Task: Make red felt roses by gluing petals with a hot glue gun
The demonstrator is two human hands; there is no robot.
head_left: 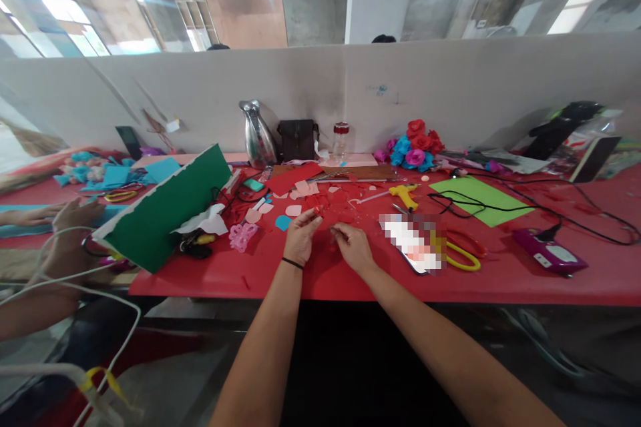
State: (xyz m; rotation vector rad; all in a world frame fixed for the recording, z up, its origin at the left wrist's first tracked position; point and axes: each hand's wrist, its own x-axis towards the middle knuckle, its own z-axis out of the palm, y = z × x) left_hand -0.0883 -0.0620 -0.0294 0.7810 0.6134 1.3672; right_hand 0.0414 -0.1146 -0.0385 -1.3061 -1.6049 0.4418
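My left hand [299,237], with a dark band on its wrist, is raised over the red table [280,283]. Its thumb and fingers are pinched on what looks like a small red piece [317,211], hard to tell from the red behind it. Just to the right, my right hand [354,245] is closed, fingertips pressed together close to the left ones; what they hold is too small to make out. Around the hands lie pink paper petals [293,211], a blue paper petal [283,223] and a pink openwork flower [243,236].
Rightward are a yellow glue gun [406,196], a blurred phone [413,247], scissors [463,257], green paper [481,200], black cables and a purple box [548,252]. A green board [167,213] leans left, beside another person's hands [75,215]. Behind stand a steel jug [258,135] and paper flowers [415,147].
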